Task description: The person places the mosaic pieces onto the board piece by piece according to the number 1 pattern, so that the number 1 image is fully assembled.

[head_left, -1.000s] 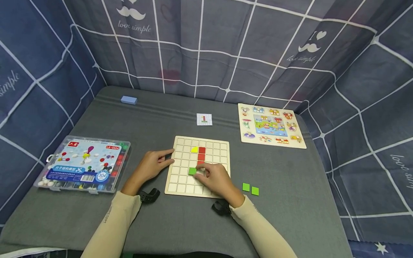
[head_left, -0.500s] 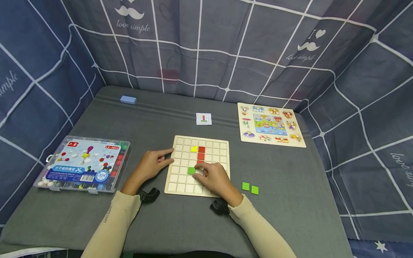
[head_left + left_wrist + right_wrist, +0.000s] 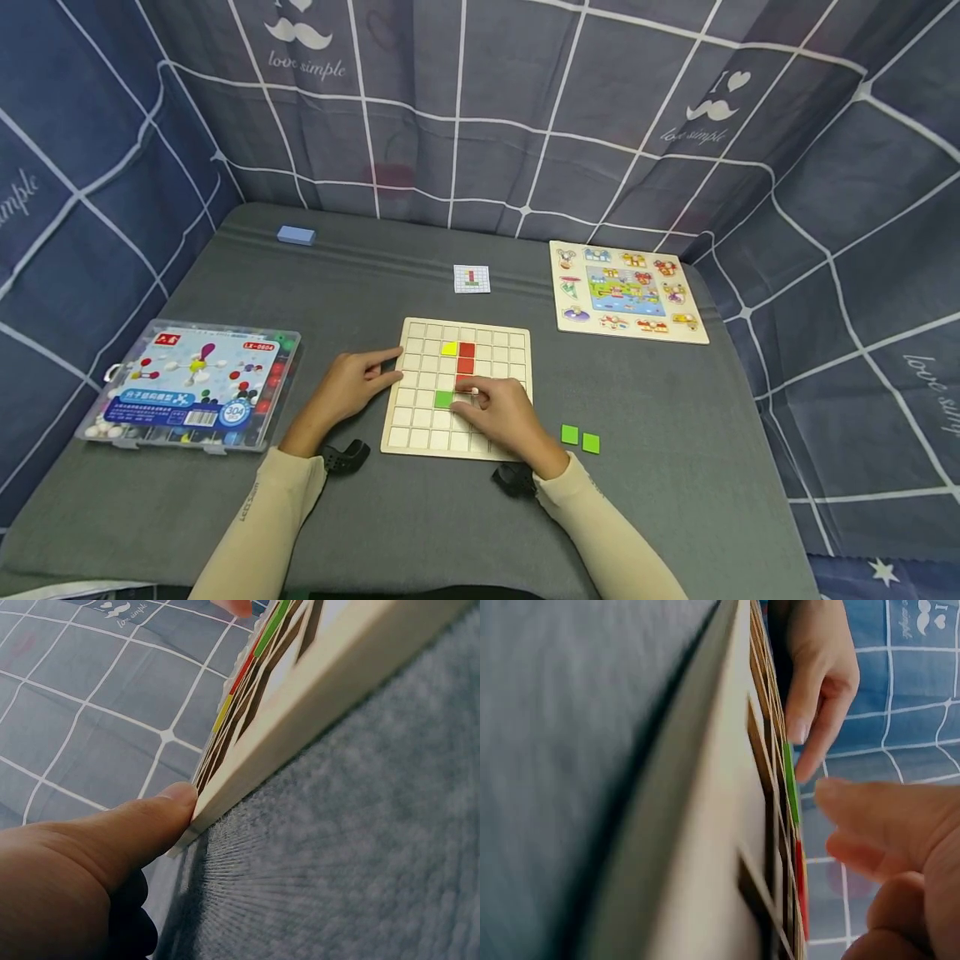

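A square wooden grid board (image 3: 395, 425) lies in front of me. In it sit a yellow tile (image 3: 449, 348), a column of red tiles (image 3: 466, 365) and a green tile (image 3: 444, 400). My left hand (image 3: 350, 389) touches the board's left edge with thumb and forefinger; the left wrist view shows the thumb (image 3: 142, 832) against the rim. Over the lower middle, my right hand (image 3: 504, 414) has its fingertips beside the green tile and partly covers the lowest red one. No tile shows between its thumb (image 3: 877, 810) and fingers. Two green tiles (image 3: 570, 435) (image 3: 591, 443) lie right of the board.
Behind the board lies a small printed grid card (image 3: 471, 279). A picture puzzle board (image 3: 628, 292) is at the back right. To the left sits a clear plastic case of molecule parts (image 3: 195, 383), with a blue block (image 3: 296, 236) farther back. Patterned curtains surround the table.
Both hands stay almost where they were. The right fingertips hover at the same green tile, with a slightly wider gap beside it. The whole view has shifted a little.
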